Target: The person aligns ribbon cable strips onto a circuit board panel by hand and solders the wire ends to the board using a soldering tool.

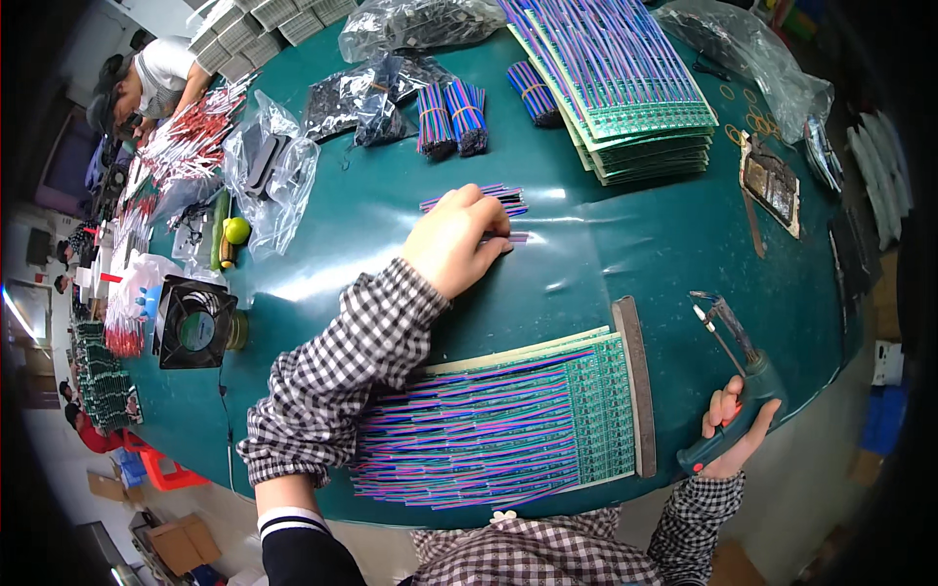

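My left hand [454, 239] reaches past the board panel, its fingers curled down on a few loose coloured wires [513, 207] on the green table. Some wire ends stick out past the thumb; the fingertips' exact hold is partly hidden. In front of me lies a panel of small green circuit boards [604, 415], with rows of blue, pink and purple wires [469, 430] running left from it. A grey bar [635, 386] lies along the panel's right edge. My right hand [728, 420] is wrapped around a dark green soldering gun [760, 381], its tip pointing up and left, right of the bar.
Behind stands a tall stack of wired board panels [625, 98], with rubber-banded wire bundles [467, 117] beside it. A small black fan [195, 322] sits at the left. A soldering tip-cleaning tray [772, 186] is at the far right. Another person [161, 78] works at the far left.
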`<state>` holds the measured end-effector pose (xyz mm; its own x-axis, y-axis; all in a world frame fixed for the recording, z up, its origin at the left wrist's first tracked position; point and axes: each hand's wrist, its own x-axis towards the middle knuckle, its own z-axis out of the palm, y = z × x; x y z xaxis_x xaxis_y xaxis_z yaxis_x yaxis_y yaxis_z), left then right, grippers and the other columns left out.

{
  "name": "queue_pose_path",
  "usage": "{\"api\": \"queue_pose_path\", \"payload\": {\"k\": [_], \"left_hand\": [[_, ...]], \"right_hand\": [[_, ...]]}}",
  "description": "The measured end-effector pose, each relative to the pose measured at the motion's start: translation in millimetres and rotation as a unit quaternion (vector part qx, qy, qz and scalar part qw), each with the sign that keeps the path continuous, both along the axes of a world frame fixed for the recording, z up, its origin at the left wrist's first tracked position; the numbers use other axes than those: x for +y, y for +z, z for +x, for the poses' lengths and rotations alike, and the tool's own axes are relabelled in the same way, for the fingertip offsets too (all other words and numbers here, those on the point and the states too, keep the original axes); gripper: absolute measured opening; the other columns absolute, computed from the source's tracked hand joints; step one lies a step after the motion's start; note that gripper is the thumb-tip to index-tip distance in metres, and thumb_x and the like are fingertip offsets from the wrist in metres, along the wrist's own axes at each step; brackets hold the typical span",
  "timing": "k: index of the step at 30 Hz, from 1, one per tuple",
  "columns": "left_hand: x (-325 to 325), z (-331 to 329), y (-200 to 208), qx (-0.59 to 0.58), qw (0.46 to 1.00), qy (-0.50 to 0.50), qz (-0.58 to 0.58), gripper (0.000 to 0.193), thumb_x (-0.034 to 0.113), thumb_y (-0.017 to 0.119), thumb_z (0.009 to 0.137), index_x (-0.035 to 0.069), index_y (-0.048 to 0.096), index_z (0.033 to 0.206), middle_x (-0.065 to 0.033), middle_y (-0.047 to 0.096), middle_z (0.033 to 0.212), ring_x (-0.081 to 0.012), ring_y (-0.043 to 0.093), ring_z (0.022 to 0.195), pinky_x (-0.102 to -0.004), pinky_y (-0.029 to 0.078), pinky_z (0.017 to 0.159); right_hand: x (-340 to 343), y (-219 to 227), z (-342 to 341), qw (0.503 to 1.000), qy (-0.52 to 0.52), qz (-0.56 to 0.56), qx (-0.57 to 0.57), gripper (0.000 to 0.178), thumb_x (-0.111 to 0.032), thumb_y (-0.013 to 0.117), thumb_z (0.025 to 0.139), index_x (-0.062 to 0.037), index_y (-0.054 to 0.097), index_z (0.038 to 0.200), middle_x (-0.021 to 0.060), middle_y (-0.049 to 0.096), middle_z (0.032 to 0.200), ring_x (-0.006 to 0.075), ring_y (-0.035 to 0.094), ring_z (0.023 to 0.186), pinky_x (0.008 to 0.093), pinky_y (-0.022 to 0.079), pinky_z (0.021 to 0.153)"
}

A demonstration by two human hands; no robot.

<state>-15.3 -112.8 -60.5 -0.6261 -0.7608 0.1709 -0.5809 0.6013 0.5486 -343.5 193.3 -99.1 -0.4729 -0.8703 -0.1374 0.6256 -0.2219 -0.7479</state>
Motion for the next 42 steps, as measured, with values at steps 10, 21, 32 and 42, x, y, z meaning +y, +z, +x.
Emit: {"api": "queue_pose_path", "payload": {"k": [10,21,32,42], "left_hand": [[0,5,-1,0.014,0.998,-0.030,0.055,0.014,0.009,0.080,0.086,0.004,0.068,0.093,-0.0108,0.063,0.090,-0.0246,0.067,0.076,-0.0378,0.054,0.072],[9,11,21,-0.033,0.993,-0.103,-0.044,0.013,0.005,0.076,0.090,0.002,0.066,0.098,-0.0112,0.063,0.091,-0.0245,0.067,0.083,-0.0364,0.055,0.075],[126,-40,43,0.068,0.974,-0.019,0.215,0.016,0.001,0.072,0.093,0.001,0.068,0.109,-0.0129,0.062,0.093,-0.0279,0.068,0.081,-0.0361,0.055,0.072],[143,-46,22,0.094,0.987,-0.030,0.128,0.019,0.001,0.075,0.090,0.002,0.072,0.109,-0.0113,0.060,0.088,-0.0273,0.066,0.073,-0.0379,0.054,0.066]], "right_hand": [[0,0,0,1.000,-0.002,0.000,0.007,0.070,-0.060,0.041,0.110,0.0076,0.054,0.120,0.0073,0.053,0.078,0.0170,0.056,0.070,0.0247,0.055,0.049],[-2,6,1,1.000,0.003,0.011,-0.002,0.072,-0.062,0.041,0.109,0.0074,0.052,0.122,0.0083,0.054,0.082,0.0178,0.056,0.072,0.0247,0.055,0.049],[8,25,13,0.997,0.049,-0.003,0.054,0.073,-0.063,0.045,0.107,0.0078,0.049,0.126,0.0100,0.054,0.087,0.0195,0.059,0.076,0.0259,0.060,0.050],[30,32,14,0.998,0.031,0.004,0.059,0.075,-0.062,0.053,0.105,0.0092,0.049,0.127,0.0121,0.057,0.097,0.0201,0.061,0.079,0.0253,0.060,0.049]]}}
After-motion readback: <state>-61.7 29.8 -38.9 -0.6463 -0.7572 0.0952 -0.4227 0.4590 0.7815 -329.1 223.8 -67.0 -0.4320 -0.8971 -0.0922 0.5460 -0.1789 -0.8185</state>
